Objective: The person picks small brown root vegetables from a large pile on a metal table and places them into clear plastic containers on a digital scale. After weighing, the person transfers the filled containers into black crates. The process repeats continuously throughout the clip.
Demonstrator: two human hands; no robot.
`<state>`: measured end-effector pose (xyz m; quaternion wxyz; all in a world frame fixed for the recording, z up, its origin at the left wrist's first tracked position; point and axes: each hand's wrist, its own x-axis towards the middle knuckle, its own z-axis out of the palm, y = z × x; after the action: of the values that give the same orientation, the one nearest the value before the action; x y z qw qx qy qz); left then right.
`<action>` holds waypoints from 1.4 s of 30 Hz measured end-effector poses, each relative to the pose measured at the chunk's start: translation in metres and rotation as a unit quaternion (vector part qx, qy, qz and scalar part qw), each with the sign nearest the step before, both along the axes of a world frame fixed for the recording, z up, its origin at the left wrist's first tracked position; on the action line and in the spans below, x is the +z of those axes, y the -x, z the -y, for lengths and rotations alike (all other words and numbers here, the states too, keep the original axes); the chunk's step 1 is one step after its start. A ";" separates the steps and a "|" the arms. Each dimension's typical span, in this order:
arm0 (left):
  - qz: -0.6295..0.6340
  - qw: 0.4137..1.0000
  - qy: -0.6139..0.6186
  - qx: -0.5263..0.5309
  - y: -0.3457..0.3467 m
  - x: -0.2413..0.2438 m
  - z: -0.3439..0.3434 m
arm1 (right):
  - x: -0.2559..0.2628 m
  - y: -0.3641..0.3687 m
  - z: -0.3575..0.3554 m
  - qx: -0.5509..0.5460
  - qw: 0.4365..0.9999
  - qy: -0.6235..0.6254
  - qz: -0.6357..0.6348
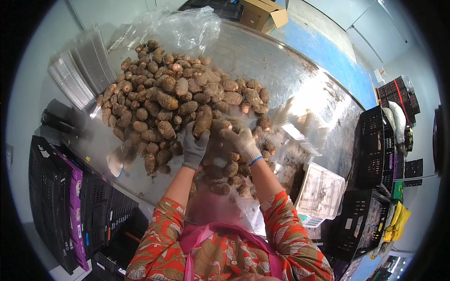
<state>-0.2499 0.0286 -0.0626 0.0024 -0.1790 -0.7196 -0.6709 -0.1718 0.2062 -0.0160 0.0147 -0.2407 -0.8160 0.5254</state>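
A heap of brown taro corms (168, 87) covers the left and middle of a metal worktable (246, 56). My left hand (194, 147), in a grey glove, grips one long taro corm (203, 123) over the heap's near edge. My right hand (244, 142) wears a pale knitted glove with a blue cuff edge. Its fingers are blurred and lie against a taro corm (220, 124) with a pinkish end; whether they close on it I cannot tell. Between my forearms and nearer to me lie more corms (230, 169), several with roots and soil.
Clear plastic trays (84, 66) stand stacked at the left, beside a crumpled plastic bag (190, 26). More clear trays (302, 130) lie right of the heap. A scale with a soiled plastic tub (320, 189) sits near my right elbow. Black crates (371, 147) line the right; others (52, 200) stand left.
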 end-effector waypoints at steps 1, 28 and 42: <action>0.046 0.998 -0.040 -0.020 -0.006 -0.004 0.008 | 0.008 -0.003 0.016 -0.004 1.000 0.029 0.011; 0.384 0.894 -0.188 -0.136 -0.022 -0.025 0.003 | 0.005 -0.051 0.030 -0.069 0.986 0.120 -0.096; -0.070 0.887 -0.076 -0.450 -0.261 0.140 -0.176 | 0.150 -0.348 -0.030 -0.345 0.887 0.096 -0.291</action>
<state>0.0107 0.2046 0.0770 -0.2358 -0.5293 -0.5063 -0.6387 0.1766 0.2361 0.1341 0.4081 -0.3437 -0.5864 0.6095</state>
